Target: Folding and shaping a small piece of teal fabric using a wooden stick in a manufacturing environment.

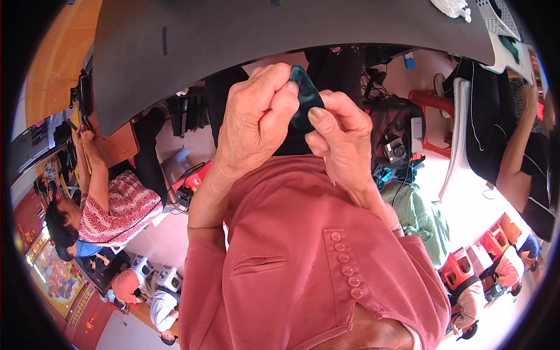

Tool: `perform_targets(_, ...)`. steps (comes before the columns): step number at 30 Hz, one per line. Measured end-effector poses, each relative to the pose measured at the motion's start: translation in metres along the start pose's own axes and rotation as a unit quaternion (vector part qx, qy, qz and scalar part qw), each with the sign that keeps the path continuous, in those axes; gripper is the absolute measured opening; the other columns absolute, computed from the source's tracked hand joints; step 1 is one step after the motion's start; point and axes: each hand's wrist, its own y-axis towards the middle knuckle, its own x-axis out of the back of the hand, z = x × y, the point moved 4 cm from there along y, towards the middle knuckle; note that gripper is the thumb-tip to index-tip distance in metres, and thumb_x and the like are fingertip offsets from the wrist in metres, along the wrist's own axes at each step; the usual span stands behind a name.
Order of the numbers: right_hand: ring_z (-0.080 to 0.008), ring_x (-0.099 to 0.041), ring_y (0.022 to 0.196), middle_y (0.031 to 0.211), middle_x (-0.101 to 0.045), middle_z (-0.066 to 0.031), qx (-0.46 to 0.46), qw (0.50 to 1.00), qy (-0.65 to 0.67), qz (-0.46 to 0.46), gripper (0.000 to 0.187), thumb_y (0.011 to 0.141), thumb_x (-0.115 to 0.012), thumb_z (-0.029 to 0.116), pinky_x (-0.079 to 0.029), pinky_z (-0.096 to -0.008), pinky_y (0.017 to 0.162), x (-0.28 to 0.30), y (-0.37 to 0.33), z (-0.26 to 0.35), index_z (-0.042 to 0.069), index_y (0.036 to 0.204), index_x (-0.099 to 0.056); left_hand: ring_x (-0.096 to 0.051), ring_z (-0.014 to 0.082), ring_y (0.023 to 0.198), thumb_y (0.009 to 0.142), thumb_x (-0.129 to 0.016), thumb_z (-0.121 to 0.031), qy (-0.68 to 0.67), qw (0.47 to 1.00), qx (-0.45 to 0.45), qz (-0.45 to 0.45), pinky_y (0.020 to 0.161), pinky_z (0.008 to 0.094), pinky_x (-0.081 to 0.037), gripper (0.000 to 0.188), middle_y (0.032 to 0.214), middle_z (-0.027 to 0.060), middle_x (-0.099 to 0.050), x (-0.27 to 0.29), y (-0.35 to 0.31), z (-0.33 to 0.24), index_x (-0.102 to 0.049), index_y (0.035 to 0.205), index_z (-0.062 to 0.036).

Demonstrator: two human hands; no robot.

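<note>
A small piece of dark green velvety cloth (307,98) is stretched between my two hands, just off the near edge of the dark table. My left hand (254,119) is closed with its fingers curled in, pinching the upper left side of the cloth. On the other side, my right hand (345,131) grips the lower right part between thumb and forefinger. The cloth looks folded or narrow, tapering at its top. Whatever part of it lies inside the left fingers is hidden.
The dark tabletop (291,29) curves across the front, with a crumpled white item (452,8) at its far right. A black bag (402,125), a red stool (438,116) and a green sack (417,216) are to my right. A person in patterned red clothing (131,204) sits at left.
</note>
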Motion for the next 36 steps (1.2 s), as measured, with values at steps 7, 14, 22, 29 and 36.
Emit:
perform_targets(7, -0.0031, -0.037, 0.055, 0.08, -0.05, 0.0022, 0.02, 0.995, 0.098, 0.01, 0.004, 0.092, -0.054, 0.007, -0.025, -0.0165, 0.044, -0.006, 0.003, -0.004, 0.006, 0.089, -0.051, -0.034, 0.0222, 0.054, 0.08, -0.05, -0.001, 0.018, 0.999, -0.032, 0.005, 0.053, 0.0334, -0.033, 0.014, 0.059, 0.0091, -0.035, -0.001, 0.005, -0.007, -0.04, 0.071, 0.0003)
perform_targets(14, -0.0038, -0.037, 0.054, 0.076, -0.049, 0.002, -0.037, 0.984, 0.172, 0.025, 0.013, 0.092, -0.055, 0.01, -0.026, -0.0164, 0.044, -0.001, 0.005, -0.009, 0.008, 0.082, -0.047, -0.037, 0.0222, 0.053, 0.08, -0.051, -0.003, 0.019, 1.0, 0.004, 0.003, 0.05, 0.0331, -0.033, 0.011, 0.059, 0.0105, -0.037, 0.0, 0.007, -0.002, -0.043, 0.073, 0.0024)
perform_targets(22, -0.0044, -0.039, 0.055, 0.069, -0.044, 0.0047, -0.044, 0.991, 0.125, -0.034, 0.01, 0.093, -0.054, 0.013, -0.027, -0.0171, 0.044, 0.005, 0.007, -0.012, 0.009, 0.085, -0.049, -0.04, 0.0264, 0.054, 0.079, -0.049, -0.004, 0.016, 0.999, -0.01, 0.036, 0.051, 0.0365, -0.036, 0.012, 0.059, 0.0135, -0.04, -0.012, 0.008, 0.021, -0.042, 0.072, 0.0028)
perform_targets(29, -0.0058, -0.041, 0.056, 0.071, -0.045, 0.003, -0.059, 0.985, 0.161, -0.004, 0.013, 0.092, -0.055, 0.011, -0.028, -0.0185, 0.046, 0.011, 0.012, -0.02, 0.008, 0.081, -0.048, -0.04, 0.0261, 0.055, 0.076, -0.049, -0.002, 0.04, 0.996, -0.061, 0.046, 0.051, 0.036, -0.036, 0.011, 0.059, 0.0127, -0.039, -0.008, 0.011, 0.016, -0.04, 0.07, 0.002)
perform_targets(36, -0.0083, -0.048, 0.056, 0.069, -0.047, 0.0021, -0.085, 0.982, 0.166, -0.012, 0.014, 0.092, -0.056, 0.011, -0.039, -0.0225, 0.052, 0.013, 0.009, -0.023, 0.008, 0.081, -0.048, -0.041, 0.0188, 0.051, 0.079, -0.05, -0.004, -0.017, 0.999, 0.009, 0.042, 0.049, 0.0309, -0.036, 0.008, 0.06, 0.0095, -0.043, -0.004, 0.012, 0.024, -0.045, 0.075, 0.0015)
